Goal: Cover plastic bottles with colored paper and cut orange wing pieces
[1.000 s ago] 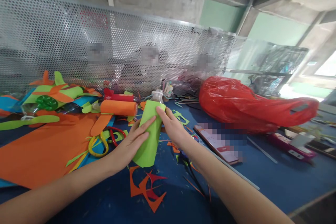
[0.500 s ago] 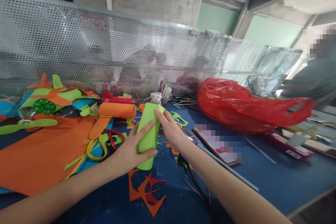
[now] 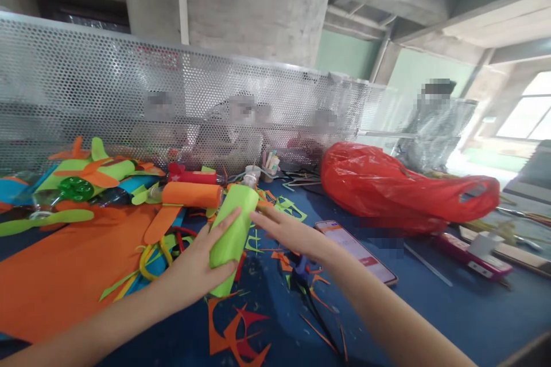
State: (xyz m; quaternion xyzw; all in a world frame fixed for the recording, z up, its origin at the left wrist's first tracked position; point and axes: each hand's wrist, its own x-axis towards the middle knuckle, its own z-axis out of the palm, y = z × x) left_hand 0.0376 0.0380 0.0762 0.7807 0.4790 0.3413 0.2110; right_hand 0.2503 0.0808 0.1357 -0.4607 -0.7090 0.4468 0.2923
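A clear plastic bottle (image 3: 251,176) wrapped in a bright green sheet (image 3: 235,223) stands tilted in front of me, its clear neck showing at the far end. My left hand (image 3: 210,255) is closed around the wrapped bottle from the left, fingers across the front of the sheet. My right hand (image 3: 286,229) is at the bottle's right side, fingers stretched out and loosely together; its fingertips are close to the green sheet, and I cannot tell if they touch. Orange and red foam-like scraps (image 3: 241,332) lie below the bottle on the blue table (image 3: 413,321).
To the left lie an orange sheet (image 3: 64,275), yellow-handled scissors (image 3: 148,261) and an orange-wrapped bottle (image 3: 191,195). A phone (image 3: 357,252), a red plastic bag (image 3: 365,183) and a pink box (image 3: 473,255) are on the right. A perforated metal screen (image 3: 107,97) stands behind.
My right hand has come off the top of the green sheet, its fingers now straighter. The wrapped bottle has shifted slightly left and down in view, with my left hand still on it.
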